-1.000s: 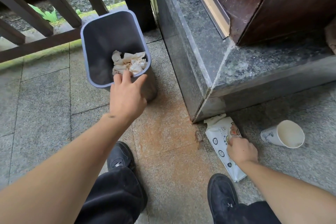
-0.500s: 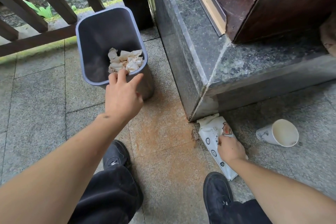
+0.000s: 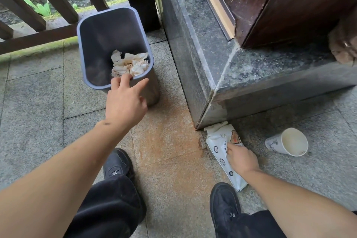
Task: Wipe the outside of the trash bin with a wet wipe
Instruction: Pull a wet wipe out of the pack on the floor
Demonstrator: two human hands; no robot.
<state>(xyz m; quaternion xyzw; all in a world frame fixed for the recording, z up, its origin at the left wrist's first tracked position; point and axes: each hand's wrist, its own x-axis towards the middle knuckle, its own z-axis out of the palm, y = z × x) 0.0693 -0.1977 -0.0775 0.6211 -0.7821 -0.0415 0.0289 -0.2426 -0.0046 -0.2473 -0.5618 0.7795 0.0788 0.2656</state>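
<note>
A grey-blue trash bin [image 3: 104, 40] stands upright on the paved floor, with crumpled tissues [image 3: 131, 63] inside. My left hand [image 3: 125, 102] reaches to its near rim, fingers stretched out and spread, the fingertips touching the rim. To the right, a white wet wipe pack [image 3: 217, 141] lies flat at the corner of the stone step. My right hand [image 3: 242, 157] rests on the pack with curled fingers that pinch its top face near the orange picture. No loose wipe is visible.
A dark granite step [image 3: 251, 75] with a brown door above rises right of the bin. A wooden railing [image 3: 38, 35] runs behind it. A paper cup [image 3: 289, 142] lies on its side near the pack. My black shoes [image 3: 117, 164] are below.
My left hand's fingers have spread a little wider along the bin's near rim. My right hand stays on the wipe pack. The bin has not moved.
</note>
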